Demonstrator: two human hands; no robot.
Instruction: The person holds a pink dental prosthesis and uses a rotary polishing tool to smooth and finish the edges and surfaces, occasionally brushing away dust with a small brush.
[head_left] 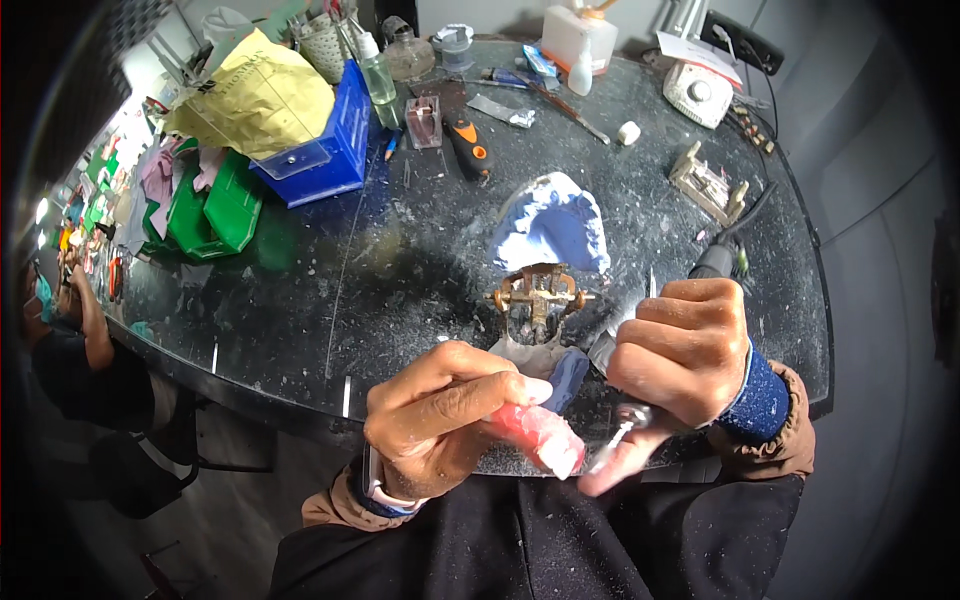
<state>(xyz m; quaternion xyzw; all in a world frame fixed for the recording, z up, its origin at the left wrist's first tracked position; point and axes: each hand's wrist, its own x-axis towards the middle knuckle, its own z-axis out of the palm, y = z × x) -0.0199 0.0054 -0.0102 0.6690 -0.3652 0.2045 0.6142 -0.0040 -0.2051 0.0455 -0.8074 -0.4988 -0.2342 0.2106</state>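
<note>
Close to the table's front edge, my left hand is closed around a pink denture-like piece with a whitish end, pinched between thumb and fingers. My right hand wraps round a rotary handpiece, whose dark rear end and cable show above the fist. Its metal tip with a thin bur points toward the pink piece; whether they touch I cannot tell. Just beyond my hands stands a brass-coloured dental articulator bearing a white-and-blue plaster jaw model. A blue-grey block lies by my left fingertips.
White dust covers the dark table. Far left are a blue bin holding a yellow envelope and a green bin. An orange-and-black tool, a white control box and another articulator lie farther back. Another person sits at left.
</note>
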